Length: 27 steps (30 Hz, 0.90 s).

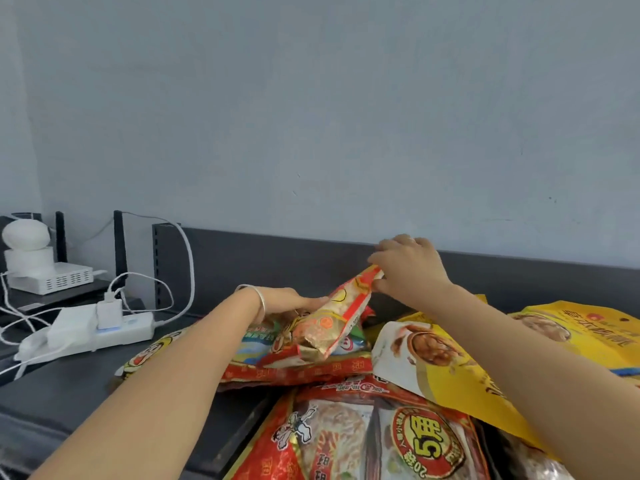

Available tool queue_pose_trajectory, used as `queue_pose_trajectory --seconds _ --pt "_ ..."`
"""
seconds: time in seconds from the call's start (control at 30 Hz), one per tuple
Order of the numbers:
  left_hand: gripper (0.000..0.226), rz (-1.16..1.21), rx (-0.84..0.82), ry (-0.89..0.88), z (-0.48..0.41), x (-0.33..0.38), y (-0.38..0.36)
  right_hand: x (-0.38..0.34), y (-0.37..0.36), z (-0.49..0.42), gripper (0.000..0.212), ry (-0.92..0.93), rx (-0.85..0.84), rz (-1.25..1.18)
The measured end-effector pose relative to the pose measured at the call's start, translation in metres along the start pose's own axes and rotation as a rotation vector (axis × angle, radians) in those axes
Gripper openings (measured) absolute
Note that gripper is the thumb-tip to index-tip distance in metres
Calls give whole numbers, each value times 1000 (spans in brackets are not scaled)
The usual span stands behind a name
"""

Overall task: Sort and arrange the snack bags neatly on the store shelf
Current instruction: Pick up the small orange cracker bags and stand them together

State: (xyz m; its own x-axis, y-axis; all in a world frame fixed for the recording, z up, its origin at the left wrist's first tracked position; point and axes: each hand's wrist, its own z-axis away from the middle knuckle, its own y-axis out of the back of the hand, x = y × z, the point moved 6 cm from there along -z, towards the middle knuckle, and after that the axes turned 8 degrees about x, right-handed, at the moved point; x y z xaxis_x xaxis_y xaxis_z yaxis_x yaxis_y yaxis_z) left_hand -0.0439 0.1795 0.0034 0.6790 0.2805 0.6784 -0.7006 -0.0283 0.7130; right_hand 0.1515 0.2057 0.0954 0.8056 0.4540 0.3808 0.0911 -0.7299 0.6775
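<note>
A red and clear snack bag [337,315] is tilted up above a heap of bags on the dark shelf [86,393]. My right hand [408,268] pinches its upper end. My left hand [289,303], with a silver bracelet at the wrist, holds its left side lower down. Under it lie several red bags [298,372] and a large red bag [363,441] at the front. Yellow walnut bags [426,362] lie to the right, partly hidden by my right arm.
A white power strip [90,332] with plugs and cables lies on the shelf at left. Behind it stand a white box [52,280] with a white round device on top and black antennas. The shelf's dark back panel [277,261] meets a pale blue wall.
</note>
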Motion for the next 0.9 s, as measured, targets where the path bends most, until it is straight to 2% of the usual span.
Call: queue_pose_trajectory --seconds 0.07,0.17,0.23,0.33,0.37,0.43,0.5,0.57,0.6,0.7,0.73,0.83,0.9 --pt "90 229 -73 -56 2 -5 -8 -6 6 -1 48 -149 30 -173" --pt "60 667 -75 -161 10 -2 -8 -24 6 -5 75 -304 61 -425" --pt "60 767 41 -174 15 -7 0 -34 5 -7 85 -403 81 -601" --pt "60 881 255 -125 19 -23 17 -43 0 -10 81 -616 82 -1035" --pt "59 940 315 -116 21 -28 24 -47 -4 -10 80 -730 49 -1238" --pt "55 1075 421 -110 28 -35 38 -66 -11 -9 81 -894 -136 -1578" --pt "54 1156 523 -111 36 -37 51 -98 -9 -8 90 -819 -356 -1648" --pt "50 1125 608 -99 45 -40 63 -122 -7 -10 91 -713 -420 -1658" --pt "48 1093 606 -98 50 -43 68 -129 -7 -12 82 -706 -409 -1677" --pt "47 1015 420 -125 63 -56 82 -142 -12 -19 47 -761 -358 -1741" --pt "48 915 439 -122 67 -67 91 -144 -14 -22 43 -769 -320 -1734" --pt "37 478 701 -73 79 -119 120 -150 -21 -30 42 -811 -202 -1642" --pt "24 296 725 -11 81 -156 123 -156 -29 -32 41 -848 -161 -1596"
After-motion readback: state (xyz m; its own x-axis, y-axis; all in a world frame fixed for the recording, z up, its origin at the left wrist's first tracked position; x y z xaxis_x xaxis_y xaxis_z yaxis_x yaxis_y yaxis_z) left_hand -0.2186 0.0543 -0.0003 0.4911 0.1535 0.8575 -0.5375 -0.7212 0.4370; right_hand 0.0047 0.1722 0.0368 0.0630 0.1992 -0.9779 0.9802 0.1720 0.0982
